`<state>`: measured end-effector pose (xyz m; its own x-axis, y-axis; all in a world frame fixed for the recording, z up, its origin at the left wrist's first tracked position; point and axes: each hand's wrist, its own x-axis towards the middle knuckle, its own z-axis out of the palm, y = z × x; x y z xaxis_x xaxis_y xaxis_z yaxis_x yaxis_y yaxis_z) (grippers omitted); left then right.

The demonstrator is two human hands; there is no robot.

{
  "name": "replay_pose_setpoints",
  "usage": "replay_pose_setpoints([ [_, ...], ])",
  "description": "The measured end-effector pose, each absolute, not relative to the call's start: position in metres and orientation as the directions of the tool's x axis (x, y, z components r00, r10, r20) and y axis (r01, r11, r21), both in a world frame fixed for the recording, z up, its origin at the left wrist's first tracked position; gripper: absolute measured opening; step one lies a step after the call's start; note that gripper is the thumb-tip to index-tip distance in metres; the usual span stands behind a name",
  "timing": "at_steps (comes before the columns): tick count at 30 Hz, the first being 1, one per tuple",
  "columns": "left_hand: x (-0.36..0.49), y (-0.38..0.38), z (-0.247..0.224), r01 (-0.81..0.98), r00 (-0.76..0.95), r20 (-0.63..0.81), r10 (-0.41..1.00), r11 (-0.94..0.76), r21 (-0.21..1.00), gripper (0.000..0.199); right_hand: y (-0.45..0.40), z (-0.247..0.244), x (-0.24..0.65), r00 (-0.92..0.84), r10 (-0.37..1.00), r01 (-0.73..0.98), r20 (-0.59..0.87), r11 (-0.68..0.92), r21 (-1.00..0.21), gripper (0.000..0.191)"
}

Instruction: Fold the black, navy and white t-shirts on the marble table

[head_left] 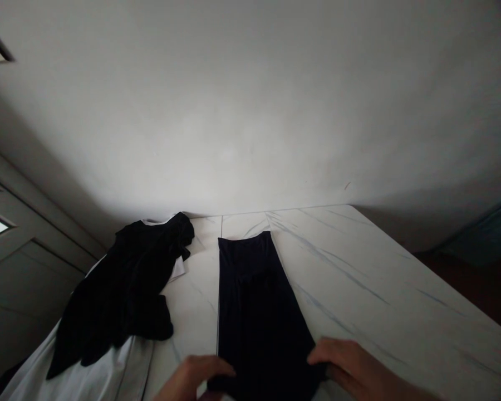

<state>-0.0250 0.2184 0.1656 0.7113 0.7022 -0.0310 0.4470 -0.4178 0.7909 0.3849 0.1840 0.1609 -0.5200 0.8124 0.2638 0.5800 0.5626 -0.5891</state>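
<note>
Left hand [200, 374] pinching near left corner of dark garment [261, 312], right hand [345, 362] gripping near right corner; paired hold likely keeps fabric spread and flat. Garment lies lengthwise on white marbled bench [359, 273]. To left, black clothing [117, 295] heaped over pale cloth [127, 365], apart from garment, probably so fabrics don't tangle. Garment's far end flat, short of wall [250, 133]. No container seen.

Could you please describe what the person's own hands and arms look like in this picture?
The bare, ungloved left hand and the bare, ungloved right hand both show fingers and part of the back. No sleeve, watch or bracelet shows on the parts in view; the lower edge crops the rest. Dim light hides finer details.
</note>
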Motion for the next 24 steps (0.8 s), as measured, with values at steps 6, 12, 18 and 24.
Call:
replay_pose_setpoints([
  [6,0.009,0.367,0.204,0.147,0.535,-0.258,0.805,0.212,0.966,0.022,0.371,0.218,0.381,-0.56,0.828,0.466,-0.009,0.307,-0.83,0.024],
  [12,0.03,0.493,0.157,-0.112,0.327,-0.452,0.83,0.509,0.853,0.02,0.509,0.159,0.364,-0.407,0.88,0.326,-0.244,-0.11,-0.939,0.027],
  [18,0.036,0.52,0.131,-0.008,0.175,-0.486,0.856,0.495,0.869,0.018,0.533,0.118,0.361,-0.287,0.948,0.359,-0.137,-0.026,-0.933,0.025],
  [24,0.04,0.525,0.12,0.074,0.039,-0.416,0.909,0.412,0.908,0.023,0.538,0.115,0.351,-0.204,0.978,0.414,-0.036,0.053,-0.909,0.028],
])
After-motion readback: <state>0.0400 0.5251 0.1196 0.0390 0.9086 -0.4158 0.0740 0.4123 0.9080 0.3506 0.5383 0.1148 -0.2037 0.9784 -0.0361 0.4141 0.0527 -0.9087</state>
